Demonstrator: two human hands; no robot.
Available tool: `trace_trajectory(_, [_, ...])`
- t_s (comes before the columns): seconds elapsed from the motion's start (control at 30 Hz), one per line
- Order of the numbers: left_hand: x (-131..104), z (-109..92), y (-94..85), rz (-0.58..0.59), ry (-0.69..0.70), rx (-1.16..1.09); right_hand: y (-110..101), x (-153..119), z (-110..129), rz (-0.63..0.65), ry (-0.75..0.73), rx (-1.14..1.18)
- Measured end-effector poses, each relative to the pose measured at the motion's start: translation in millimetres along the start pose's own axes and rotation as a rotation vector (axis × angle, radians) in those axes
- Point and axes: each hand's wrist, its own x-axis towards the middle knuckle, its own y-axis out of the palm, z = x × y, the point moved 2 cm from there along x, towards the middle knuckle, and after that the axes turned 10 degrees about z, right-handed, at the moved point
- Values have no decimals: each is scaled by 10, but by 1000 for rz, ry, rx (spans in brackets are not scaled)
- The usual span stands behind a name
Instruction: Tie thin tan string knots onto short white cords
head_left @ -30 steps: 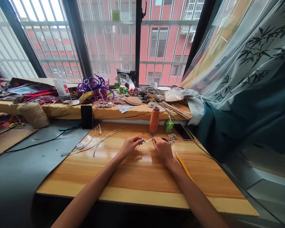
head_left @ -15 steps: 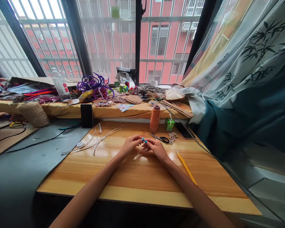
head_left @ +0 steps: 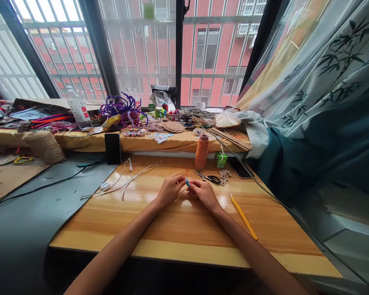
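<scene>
Over the middle of the wooden table, my left hand (head_left: 171,189) and my right hand (head_left: 203,194) meet, fingertips pinched together. Between them is a small bright blue piece (head_left: 187,182), too small to tell whether it is a bead or a knot. A thin pale cord (head_left: 179,194) shows just below the fingertips; its upper end is hidden by my fingers. Beyond my right hand lie black-handled scissors (head_left: 213,179) and a small pile of pale looped pieces (head_left: 224,176). Yellow tweezers (head_left: 243,216) rest on the table beside my right forearm.
An orange thread cone (head_left: 201,152), a green carton (head_left: 220,159) and a phone (head_left: 240,168) stand or lie along the back. Pale cords (head_left: 119,188) spread at left. A cluttered ledge (head_left: 160,144) runs under the window. A long cable (head_left: 264,189) crosses the right side.
My left fingers have shifted slightly on the blue piece, and less of the pale cord shows below. Another person's hand at the far left edge has left view. The camera has shifted a little.
</scene>
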Motion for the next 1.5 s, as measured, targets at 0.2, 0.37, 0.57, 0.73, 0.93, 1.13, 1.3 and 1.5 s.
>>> trace_trajectory(0.2, [23, 85, 23, 76, -117, -256, -40, 13, 33, 43, -64, -63])
trace_trajectory(0.37, [34, 125, 12, -2, -154, -535, -41, 39, -3, 29, -94, 48])
trace_trajectory(0.57, [27, 65, 63, -45, -163, -623, 33, 33, -27, 31, -111, 149])
trace_trajectory(0.73, [9, 101, 163, 24, -250, -611, 19, 3, 4, -117, -174, -151])
trace_trajectory(0.93, [-1, 27, 232, 101, -251, -775, -59, 8, 20, -246, -126, -353])
trace_trajectory(1.13, [7, 59, 241, 6, -284, -959, -56, 28, 18, -103, -57, -401])
trace_trajectory(1.3, [37, 158, 162, -198, -257, -1001, 5, 69, 64, -140, -121, -571])
trace_trajectory(1.5, [77, 206, 5, -279, -232, -721, -322, -291, 343, -71, 317, -1331])
